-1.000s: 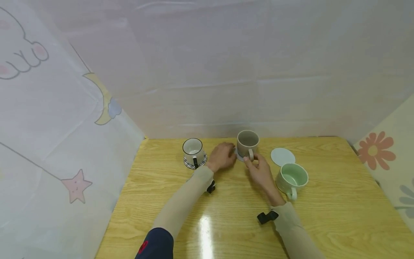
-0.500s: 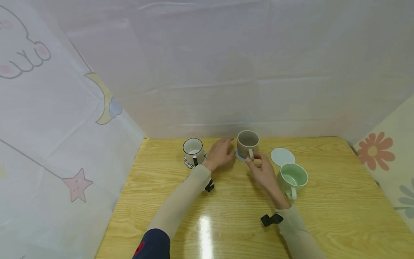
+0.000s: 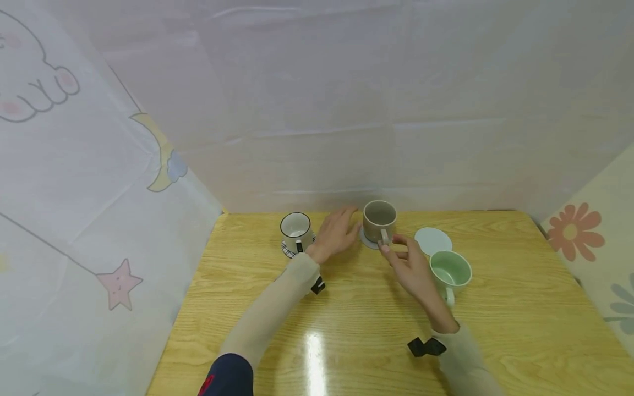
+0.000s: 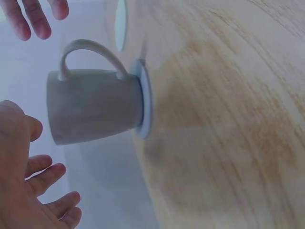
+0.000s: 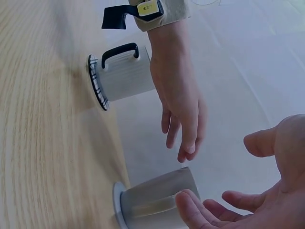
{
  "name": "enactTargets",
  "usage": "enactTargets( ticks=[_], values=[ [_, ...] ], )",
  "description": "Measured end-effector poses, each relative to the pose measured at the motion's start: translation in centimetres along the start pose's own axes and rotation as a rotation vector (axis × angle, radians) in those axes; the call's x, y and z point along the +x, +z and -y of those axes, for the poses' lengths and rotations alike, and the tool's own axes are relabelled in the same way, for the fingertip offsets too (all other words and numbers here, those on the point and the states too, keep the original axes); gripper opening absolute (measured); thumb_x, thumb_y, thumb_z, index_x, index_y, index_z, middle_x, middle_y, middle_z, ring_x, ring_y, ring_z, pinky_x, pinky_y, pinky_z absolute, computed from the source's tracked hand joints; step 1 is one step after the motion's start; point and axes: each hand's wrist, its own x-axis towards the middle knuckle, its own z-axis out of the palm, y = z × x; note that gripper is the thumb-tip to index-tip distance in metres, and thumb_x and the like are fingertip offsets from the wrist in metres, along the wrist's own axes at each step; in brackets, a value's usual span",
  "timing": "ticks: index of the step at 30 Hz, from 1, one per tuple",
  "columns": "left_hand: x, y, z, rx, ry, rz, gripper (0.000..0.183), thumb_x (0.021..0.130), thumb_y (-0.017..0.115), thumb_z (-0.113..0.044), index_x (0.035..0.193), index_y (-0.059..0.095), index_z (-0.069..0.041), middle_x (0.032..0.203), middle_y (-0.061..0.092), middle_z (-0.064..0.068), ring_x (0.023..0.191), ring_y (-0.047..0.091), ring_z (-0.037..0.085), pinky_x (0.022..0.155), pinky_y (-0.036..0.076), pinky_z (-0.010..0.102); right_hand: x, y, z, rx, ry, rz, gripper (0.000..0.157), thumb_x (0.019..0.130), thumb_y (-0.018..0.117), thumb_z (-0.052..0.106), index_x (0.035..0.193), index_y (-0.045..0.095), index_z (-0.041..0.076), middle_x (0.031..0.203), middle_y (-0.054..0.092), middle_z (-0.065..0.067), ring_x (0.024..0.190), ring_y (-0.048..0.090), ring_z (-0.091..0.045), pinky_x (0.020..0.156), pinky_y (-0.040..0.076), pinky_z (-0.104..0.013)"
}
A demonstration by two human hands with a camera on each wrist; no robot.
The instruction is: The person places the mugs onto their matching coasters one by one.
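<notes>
A taupe mug (image 3: 379, 215) stands upright on a pale round coaster (image 4: 147, 107) at the back of the table, its handle toward the person. To its left is my left hand (image 3: 335, 236), fingers extended and apart from the mug's wall. In the left wrist view those fingers (image 4: 45, 179) hold nothing. My right hand (image 3: 412, 270) is just in front of the mug's handle, thumb and fingers spread. The right wrist view shows that palm (image 5: 290, 191) with nothing in it, fingertips overlapping the mug there.
A white mug (image 3: 295, 235) with black rim and handle stands on a plaid coaster (image 3: 287, 250) behind the left wrist. Right of the right hand are a green mug (image 3: 449, 268) and a pale blue round coaster (image 3: 433, 240). A hanging cloth (image 3: 317, 110) borders the table's back edge.
My right hand has let go of the taupe mug's handle and drawn back toward the person and rightward. The left hand has shifted slightly left, its fingers straightening. The mugs stay in place.
</notes>
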Motion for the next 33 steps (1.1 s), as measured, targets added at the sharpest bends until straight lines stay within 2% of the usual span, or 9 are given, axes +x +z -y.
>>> enactTargets(
  ticks=[3, 7, 10, 13, 17, 24, 27, 31, 33],
  values=[
    [-0.1, -0.4, -0.3, 0.007, 0.024, -0.014, 0.053, 0.113, 0.052, -0.034, 0.159, 0.047, -0.008, 0.16, 0.054, 0.012, 0.149, 0.051, 0.03, 0.127, 0.04, 0.047, -0.5, -0.2, 0.2, 0.009, -0.037, 0.003, 0.065, 0.112, 0.058, 0.037, 0.159, 0.038, -0.003, 0.159, 0.043, -0.027, 0.13, 0.063, -0.048, 0.101, 0.06, -0.055],
    [-0.1, -0.9, -0.7, 0.024, 0.066, -0.036, 0.054, 0.113, 0.053, -0.035, 0.159, 0.047, -0.007, 0.16, 0.053, 0.011, 0.149, 0.05, 0.029, 0.127, 0.04, 0.046, -1.1, -0.6, 0.4, 0.012, -0.059, 0.002, 0.062, 0.112, 0.058, 0.03, 0.159, 0.037, -0.004, 0.158, 0.044, -0.027, 0.13, 0.063, -0.047, 0.1, 0.06, -0.036],
    [-0.1, -1.2, -1.2, 0.038, 0.103, -0.058, 0.053, 0.112, 0.055, -0.035, 0.158, 0.048, -0.009, 0.159, 0.055, 0.01, 0.149, 0.051, 0.027, 0.127, 0.04, 0.044, -1.5, -1.0, 0.5, 0.003, -0.06, -0.002, 0.061, 0.112, 0.057, 0.031, 0.159, 0.038, -0.003, 0.158, 0.046, -0.025, 0.131, 0.063, -0.045, 0.095, 0.055, -0.019],
    [-0.1, -1.6, -1.7, 0.037, 0.139, -0.078, 0.052, 0.111, 0.057, -0.033, 0.157, 0.049, -0.008, 0.158, 0.055, 0.009, 0.148, 0.051, 0.027, 0.127, 0.039, 0.043, -1.8, -1.3, 0.6, 0.006, -0.063, -0.008, 0.06, 0.113, 0.057, 0.032, 0.159, 0.039, -0.002, 0.157, 0.047, -0.022, 0.131, 0.063, -0.043, 0.093, 0.05, -0.01],
    [-0.1, -1.9, -2.2, 0.032, 0.169, -0.088, 0.051, 0.111, 0.059, -0.03, 0.155, 0.051, -0.006, 0.158, 0.055, 0.01, 0.148, 0.05, 0.027, 0.127, 0.039, 0.043, -2.2, -1.7, 0.8, 0.025, -0.077, -0.024, 0.056, 0.113, 0.057, 0.029, 0.157, 0.041, -0.002, 0.156, 0.05, -0.022, 0.13, 0.064, -0.042, 0.092, 0.049, -0.006],
    [0.0, -2.2, -2.8, 0.046, 0.156, -0.079, 0.052, 0.112, 0.055, -0.033, 0.158, 0.049, -0.009, 0.16, 0.053, 0.007, 0.15, 0.048, 0.025, 0.128, 0.039, 0.042, -3.0, -2.0, 0.9, 0.014, -0.126, -0.051, 0.052, 0.113, 0.056, 0.025, 0.154, 0.044, -0.004, 0.151, 0.053, -0.023, 0.127, 0.064, -0.044, 0.091, 0.051, -0.006],
    [-0.1, -2.4, -3.0, 0.051, 0.16, -0.072, 0.053, 0.113, 0.053, -0.035, 0.158, 0.049, -0.009, 0.161, 0.053, 0.007, 0.151, 0.047, 0.026, 0.128, 0.037, 0.043, -3.5, -2.2, 0.9, -0.007, -0.151, -0.065, 0.05, 0.113, 0.056, 0.023, 0.153, 0.045, -0.005, 0.149, 0.055, -0.023, 0.123, 0.068, -0.018, 0.091, 0.051, -0.005],
    [-0.1, -2.5, -3.5, 0.056, 0.164, -0.063, 0.054, 0.113, 0.052, -0.037, 0.158, 0.048, -0.007, 0.162, 0.051, 0.007, 0.152, 0.045, 0.026, 0.129, 0.036, 0.044, -4.1, -2.7, 1.1, -0.011, -0.177, -0.077, 0.048, 0.112, 0.057, 0.021, 0.152, 0.046, -0.003, 0.148, 0.057, -0.022, 0.114, 0.058, 0.015, 0.09, 0.052, -0.006],
    [0.0, -2.5, -3.7, 0.067, 0.163, -0.056, 0.055, 0.113, 0.051, -0.038, 0.159, 0.047, -0.008, 0.163, 0.05, 0.007, 0.153, 0.044, 0.026, 0.13, 0.035, 0.044, -4.3, -2.9, 1.3, -0.006, -0.182, -0.08, 0.047, 0.112, 0.057, 0.02, 0.152, 0.047, -0.002, 0.148, 0.057, -0.021, 0.114, 0.058, 0.015, 0.089, 0.052, -0.006]
  ],
)
